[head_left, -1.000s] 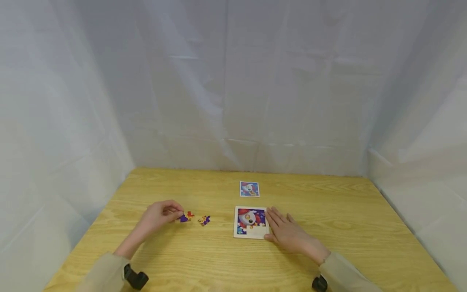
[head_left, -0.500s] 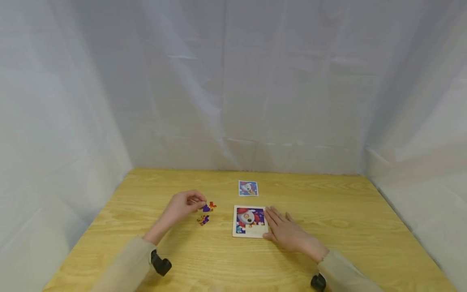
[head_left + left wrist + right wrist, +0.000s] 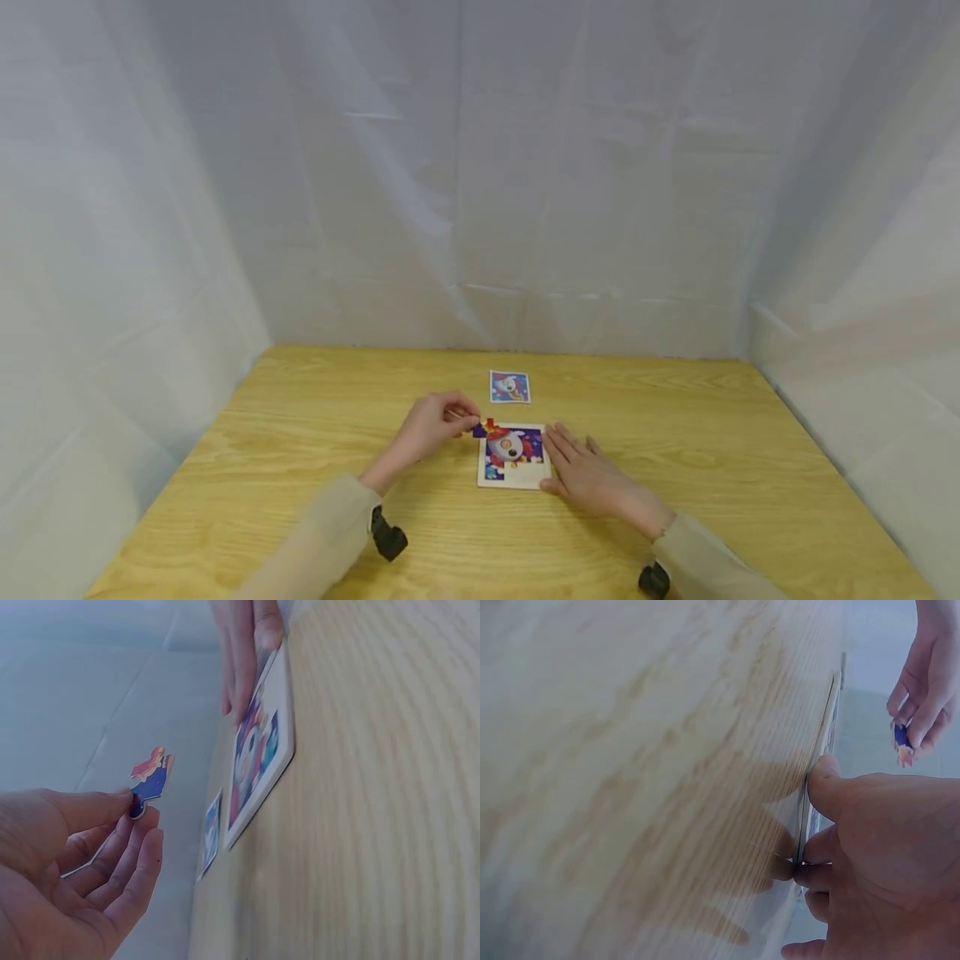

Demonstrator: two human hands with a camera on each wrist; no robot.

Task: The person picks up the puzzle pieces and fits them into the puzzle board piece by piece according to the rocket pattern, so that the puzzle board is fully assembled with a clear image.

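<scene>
- The left hand [image 3: 431, 427] pinches a purple and red puzzle piece [image 3: 486, 429] between thumb and fingertips [image 3: 127, 801], holding it in the air at the puzzle board's 10 o'clock corner.
- The right hand [image 3: 588, 475] lies flat with straight fingers, pressing the 3 o'clock edge of the puzzle board [image 3: 514, 481]; its thumb rests at the board's near corner.
- The board shows a rocket picture, with a pale bare strip along its 6 o'clock side.
- A small reference card [image 3: 510, 387] lies at 12 o'clock from the board, just apart from it.
- Everything sits on a wooden table [image 3: 300, 433].
</scene>
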